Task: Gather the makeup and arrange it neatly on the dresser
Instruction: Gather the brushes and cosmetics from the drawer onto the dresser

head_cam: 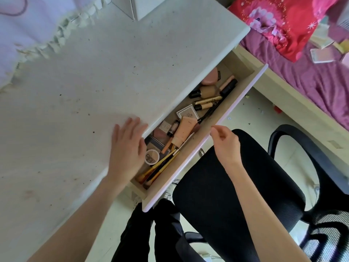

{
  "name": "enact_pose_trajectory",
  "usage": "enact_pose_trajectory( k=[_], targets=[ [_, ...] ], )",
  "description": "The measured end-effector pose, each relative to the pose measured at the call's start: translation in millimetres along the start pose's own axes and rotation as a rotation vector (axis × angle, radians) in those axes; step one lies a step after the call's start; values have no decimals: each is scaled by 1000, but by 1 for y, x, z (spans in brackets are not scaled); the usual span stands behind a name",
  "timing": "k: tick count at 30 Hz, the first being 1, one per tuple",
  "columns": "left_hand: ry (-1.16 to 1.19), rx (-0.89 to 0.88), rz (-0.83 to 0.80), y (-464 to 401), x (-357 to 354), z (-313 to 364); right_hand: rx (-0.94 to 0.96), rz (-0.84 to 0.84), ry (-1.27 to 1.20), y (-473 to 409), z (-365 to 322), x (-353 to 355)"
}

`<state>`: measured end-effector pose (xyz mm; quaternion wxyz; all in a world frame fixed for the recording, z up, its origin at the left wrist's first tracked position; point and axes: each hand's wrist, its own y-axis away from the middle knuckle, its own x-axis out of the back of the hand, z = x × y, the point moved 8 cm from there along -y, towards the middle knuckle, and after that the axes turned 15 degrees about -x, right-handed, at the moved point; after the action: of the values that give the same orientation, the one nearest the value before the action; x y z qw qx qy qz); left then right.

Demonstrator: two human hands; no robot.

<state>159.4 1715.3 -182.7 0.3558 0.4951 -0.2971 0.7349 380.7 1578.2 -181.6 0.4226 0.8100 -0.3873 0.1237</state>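
The white dresser top (98,72) fills the left and centre. Its drawer (232,112) stands pulled out, full of makeup: a peach tube (184,130), a round compact (152,156), gold-and-black tubes (206,103), a black tube (228,87), several brushes (160,167) and small palettes (188,112). My left hand (126,148) rests flat on the dresser's front edge, fingers straight, partly over the drawer's near end. My right hand (224,142) hovers at the drawer's front panel with fingers loosely curled, holding nothing.
A black mesh office chair (236,186) stands directly under my right arm, close to the drawer front. A bed with purple sheet (311,76) and red pillow lies at the right. A white box (143,6) sits at the dresser's back. Frilled fabric (37,35) covers the left.
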Motion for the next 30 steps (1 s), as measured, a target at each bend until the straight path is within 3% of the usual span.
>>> enact_pose_trajectory(
  k=[4, 8, 11, 22, 30],
  targets=[
    [107, -215, 14, 27, -28, 54, 480, 41, 588, -9, -36, -42],
    [181, -81, -118, 27, -66, 42, 525, -102, 1043, -42, -35, -96],
    [161, 51, -219, 28, -87, 21, 555, -165, 1239, -57, -28, -124],
    [162, 223, -283, 36, -100, 2, 439, -99, 1340, -60, -25, -125],
    [276, 238, -258, 26, -91, 13, 537, -79, 1250, -39, -35, -106]
  ],
)
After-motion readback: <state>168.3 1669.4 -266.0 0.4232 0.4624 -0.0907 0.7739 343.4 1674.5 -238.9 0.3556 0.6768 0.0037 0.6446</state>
